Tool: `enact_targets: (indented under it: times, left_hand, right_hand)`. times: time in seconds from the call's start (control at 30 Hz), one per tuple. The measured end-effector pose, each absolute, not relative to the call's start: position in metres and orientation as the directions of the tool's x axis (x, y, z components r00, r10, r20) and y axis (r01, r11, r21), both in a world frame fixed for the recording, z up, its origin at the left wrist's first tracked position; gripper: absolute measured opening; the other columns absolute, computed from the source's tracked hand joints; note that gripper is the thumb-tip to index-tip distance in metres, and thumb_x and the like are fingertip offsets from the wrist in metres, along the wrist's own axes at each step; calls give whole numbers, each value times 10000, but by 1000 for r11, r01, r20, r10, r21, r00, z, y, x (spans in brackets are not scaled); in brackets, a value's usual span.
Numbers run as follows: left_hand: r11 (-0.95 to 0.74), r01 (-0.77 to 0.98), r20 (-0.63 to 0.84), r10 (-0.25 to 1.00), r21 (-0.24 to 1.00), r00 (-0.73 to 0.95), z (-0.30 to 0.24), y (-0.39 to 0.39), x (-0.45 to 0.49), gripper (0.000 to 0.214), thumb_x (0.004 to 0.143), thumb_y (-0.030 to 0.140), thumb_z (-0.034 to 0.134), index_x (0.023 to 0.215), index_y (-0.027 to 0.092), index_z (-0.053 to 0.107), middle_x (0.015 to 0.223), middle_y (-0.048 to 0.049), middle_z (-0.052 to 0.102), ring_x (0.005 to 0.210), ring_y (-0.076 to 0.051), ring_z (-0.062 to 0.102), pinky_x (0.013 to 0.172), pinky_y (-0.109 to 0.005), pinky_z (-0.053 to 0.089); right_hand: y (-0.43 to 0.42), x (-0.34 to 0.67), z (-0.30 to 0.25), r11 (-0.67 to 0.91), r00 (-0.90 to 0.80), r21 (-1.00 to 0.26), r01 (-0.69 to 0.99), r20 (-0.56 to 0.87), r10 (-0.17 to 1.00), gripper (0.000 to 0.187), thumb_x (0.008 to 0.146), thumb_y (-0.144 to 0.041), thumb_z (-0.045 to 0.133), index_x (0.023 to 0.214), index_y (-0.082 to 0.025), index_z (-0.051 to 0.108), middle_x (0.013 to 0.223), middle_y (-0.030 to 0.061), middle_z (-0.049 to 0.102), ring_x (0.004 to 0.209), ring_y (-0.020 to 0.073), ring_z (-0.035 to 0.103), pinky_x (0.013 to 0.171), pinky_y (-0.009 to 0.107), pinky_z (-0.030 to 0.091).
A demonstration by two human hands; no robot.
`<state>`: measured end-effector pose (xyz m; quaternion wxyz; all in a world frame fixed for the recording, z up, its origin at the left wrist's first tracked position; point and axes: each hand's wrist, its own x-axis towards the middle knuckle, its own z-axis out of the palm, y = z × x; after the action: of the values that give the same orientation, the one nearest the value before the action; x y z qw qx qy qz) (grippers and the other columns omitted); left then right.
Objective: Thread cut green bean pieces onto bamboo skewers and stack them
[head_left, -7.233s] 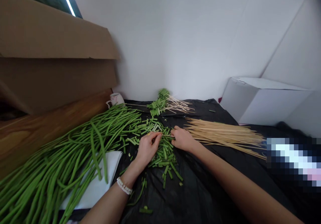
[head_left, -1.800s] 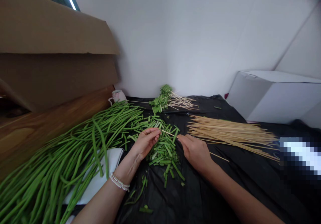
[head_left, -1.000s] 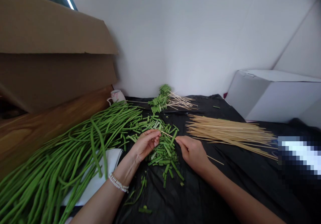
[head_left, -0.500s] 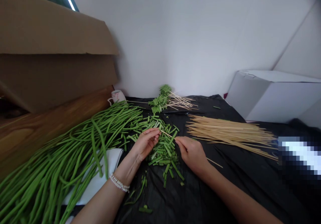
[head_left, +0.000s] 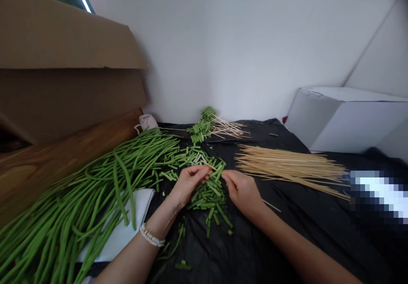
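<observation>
My right hand [head_left: 244,189] is closed around a thin wooden skewer [head_left: 272,206], whose rear end sticks out behind the palm. The skewer's front part points left, above a pile of cut green bean pieces [head_left: 210,195]. Close by, my left hand [head_left: 191,183], with a beaded bracelet at the wrist, pinches thumb and fingers together beside the skewer's front part. What those fingertips hold, if anything, is too small to make out. Behind the pile lie finished-looking skewers threaded with rows of bean pieces [head_left: 204,126], their bare sticks pointing right.
Long whole green beans [head_left: 92,199] cover the left side, partly over a white cloth [head_left: 140,207]. A bundle of bare skewers [head_left: 287,164] lies right. A mug [head_left: 148,122], cardboard box [head_left: 73,88] and white box [head_left: 328,120] stand at the back on black sheeting [head_left: 251,254].
My left hand has moved slightly right along the skewer, its fingertips now nearer my right hand. The right hand keeps its grip on the skewer. The view has shifted a little.
</observation>
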<state>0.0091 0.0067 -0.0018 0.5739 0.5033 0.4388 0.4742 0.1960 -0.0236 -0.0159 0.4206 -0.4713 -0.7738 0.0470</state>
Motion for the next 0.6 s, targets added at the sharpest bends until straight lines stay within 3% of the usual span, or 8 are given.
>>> enact_targets:
  times: [0.1,0.2,0.43,0.6]
  left_hand:
    - [-77,18,77,997,997,16,1,16,-4,268,764,393,675,866,158,754,796,-59,715,633,-116,560,575,-201,403]
    - [-162,144,167,986,976,-23,-2,21,-9,162,703,304,730,775,161,754,773,-58,721,682,-149,592,651,-226,427]
    - [-368,474,331,929,800,163,-12,18,-7,57,707,252,710,722,225,757,759,-44,681,696,-177,570,645,-251,397]
    - [-486,616,321,874,621,365,-6,18,-14,103,694,233,717,789,244,754,833,-36,644,851,-207,558,804,-305,397]
  right_hand:
    - [-17,206,-17,490,-113,-481,727,620,776,263,926,-230,402,966,-193,659,880,46,714,794,156,658,736,246,457]
    - [-12,212,-20,449,-92,-473,758,604,792,257,922,-238,412,965,-195,661,876,44,715,786,165,658,730,254,455]
    - [-11,211,-25,434,-124,-433,790,580,805,254,927,-240,411,968,-203,659,929,38,717,830,170,660,750,250,444]
    - [-11,211,-24,443,-126,-421,791,597,792,234,926,-238,427,952,-210,658,911,17,716,815,162,662,726,241,437]
